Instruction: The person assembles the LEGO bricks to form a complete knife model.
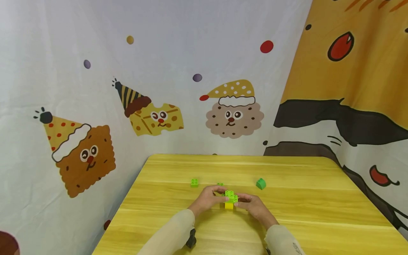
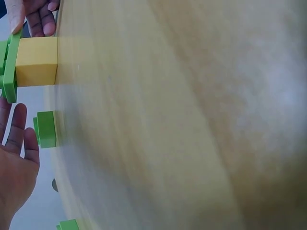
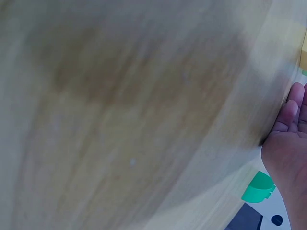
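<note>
A small stack of toy building bricks stands on the table in front of me. At its bottom is a yellow brick (image 1: pixel 229 205), with light green bricks (image 1: pixel 230 194) on top that jut out past it. From the left, my left hand (image 1: pixel 208 199) pinches the green bricks between thumb and fingers. Opposite it, my right hand (image 1: pixel 256 207) pinches their right side. The left wrist view shows the yellow brick (image 2: pixel 38 61) reaching down to the tabletop, with a flat green brick (image 2: pixel 11 67) across it. Only a sliver of the stack shows in the right wrist view.
On the wooden table (image 1: pixel 302 198), a light green brick (image 1: pixel 194 183) lies to the left. Another green brick (image 1: pixel 220 184) is partly hidden behind my left hand. A darker green curved brick (image 1: pixel 261 183) lies at the right. A printed cloth (image 1: pixel 191 42) hangs behind the table.
</note>
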Motion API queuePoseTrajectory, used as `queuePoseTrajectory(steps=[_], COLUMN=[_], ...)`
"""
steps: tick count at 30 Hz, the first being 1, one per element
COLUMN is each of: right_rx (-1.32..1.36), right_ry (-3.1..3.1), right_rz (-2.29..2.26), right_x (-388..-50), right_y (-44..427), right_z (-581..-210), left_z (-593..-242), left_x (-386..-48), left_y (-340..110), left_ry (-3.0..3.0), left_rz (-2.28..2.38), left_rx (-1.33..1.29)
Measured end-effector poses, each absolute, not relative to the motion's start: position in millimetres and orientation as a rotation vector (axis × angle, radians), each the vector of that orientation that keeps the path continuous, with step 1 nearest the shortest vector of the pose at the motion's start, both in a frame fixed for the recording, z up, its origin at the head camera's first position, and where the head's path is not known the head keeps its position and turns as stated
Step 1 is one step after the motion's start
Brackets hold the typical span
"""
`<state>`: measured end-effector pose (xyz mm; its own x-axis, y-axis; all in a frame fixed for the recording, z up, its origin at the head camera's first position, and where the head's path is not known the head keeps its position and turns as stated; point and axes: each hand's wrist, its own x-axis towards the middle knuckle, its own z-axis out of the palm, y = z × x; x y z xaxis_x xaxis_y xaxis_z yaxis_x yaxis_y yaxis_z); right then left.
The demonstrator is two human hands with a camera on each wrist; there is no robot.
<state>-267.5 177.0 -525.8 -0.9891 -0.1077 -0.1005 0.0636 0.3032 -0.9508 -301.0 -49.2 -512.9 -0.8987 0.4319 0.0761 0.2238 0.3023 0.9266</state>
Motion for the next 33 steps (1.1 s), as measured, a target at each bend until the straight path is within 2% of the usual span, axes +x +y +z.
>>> queuePoseTrajectory(steps=[33], right_rx=[-0.018], right_ry=[2.423], right_rz=[-1.732], right_x=[-266.2], right_y=[177.6], right_z=[-522.4], left_z=[-510.4], left_x=[-304.8], left_y=[-44.8], left_ry=[2.456], left_rz=[1.552], left_rx=[0.610])
